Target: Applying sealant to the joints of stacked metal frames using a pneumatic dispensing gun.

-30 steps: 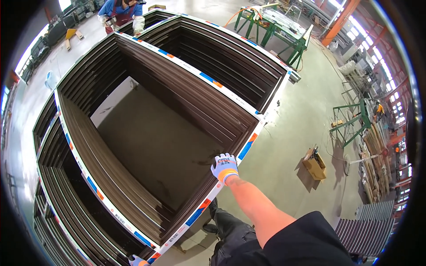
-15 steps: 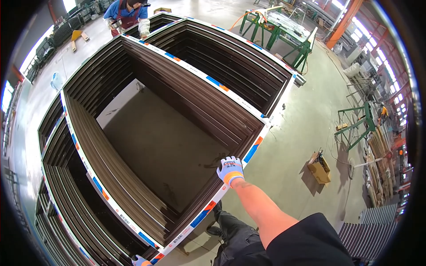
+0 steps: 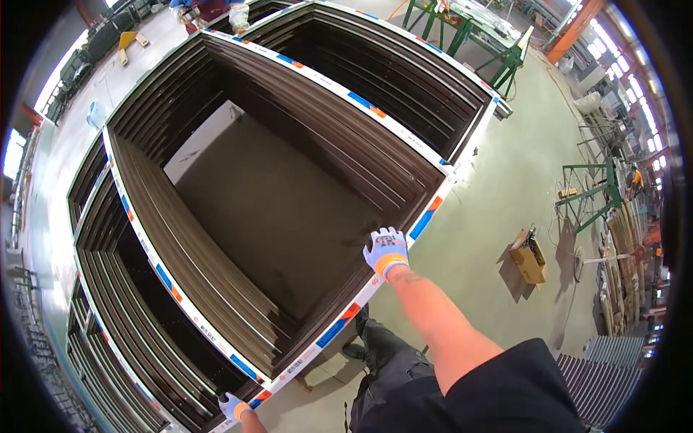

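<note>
A stack of large dark brown window frames (image 3: 328,112) stands before me. White protective film (image 3: 189,307) with blue and orange patches covers the top frame's faces. My right hand (image 3: 387,250), in a pale glove with an orange cuff, is closed over the near rail of the top frame, its fingers bent over the inner edge. Farther left on that same near side, my left hand (image 3: 234,407), gloved alike, grips the rail by the lower left corner. Its fingertips are partly hidden. Inside the middle opening, the floor (image 3: 267,209) shows in shadow.
Across the stack, a co-worker's gloved hand (image 3: 239,17) is at the far edge. Green trestles (image 3: 462,32) stand at the far right. On the right floor are an open cardboard box (image 3: 529,257), another green stand (image 3: 603,191) and long wrapped bundles (image 3: 615,270).
My view has tilted down, so the stack sits higher and slightly right in the picture. More of my left hand shows. Both hands keep their places on the rail.
</note>
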`<state>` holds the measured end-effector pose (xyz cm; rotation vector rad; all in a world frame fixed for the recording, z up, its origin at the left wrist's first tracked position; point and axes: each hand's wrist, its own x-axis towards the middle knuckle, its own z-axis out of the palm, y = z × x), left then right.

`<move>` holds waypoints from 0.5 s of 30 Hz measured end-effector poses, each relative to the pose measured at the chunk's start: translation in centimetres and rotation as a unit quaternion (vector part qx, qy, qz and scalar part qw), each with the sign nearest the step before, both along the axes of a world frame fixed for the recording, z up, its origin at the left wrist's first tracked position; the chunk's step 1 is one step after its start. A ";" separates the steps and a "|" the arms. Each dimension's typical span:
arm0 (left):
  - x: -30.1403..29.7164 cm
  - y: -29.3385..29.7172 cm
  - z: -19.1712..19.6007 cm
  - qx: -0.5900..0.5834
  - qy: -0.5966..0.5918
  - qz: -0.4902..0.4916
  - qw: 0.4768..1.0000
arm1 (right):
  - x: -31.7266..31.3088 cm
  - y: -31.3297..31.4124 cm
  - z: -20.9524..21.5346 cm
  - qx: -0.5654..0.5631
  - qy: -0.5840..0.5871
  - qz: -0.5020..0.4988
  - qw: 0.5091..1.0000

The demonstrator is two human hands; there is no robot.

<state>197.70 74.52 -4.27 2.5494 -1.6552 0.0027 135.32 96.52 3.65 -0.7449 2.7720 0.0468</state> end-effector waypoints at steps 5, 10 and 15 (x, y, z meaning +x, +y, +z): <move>-0.6 0.3 0.8 0.015 -0.006 -0.001 1.000 | 0.0 0.0 -0.5 0.011 -0.011 0.003 1.000; -1.0 0.3 1.6 0.008 -0.007 0.011 1.000 | 0.2 0.0 -0.4 -0.010 0.011 0.012 1.000; -0.8 0.2 0.6 0.006 -0.019 0.002 1.000 | 0.1 0.2 -0.4 -0.002 0.007 0.011 1.000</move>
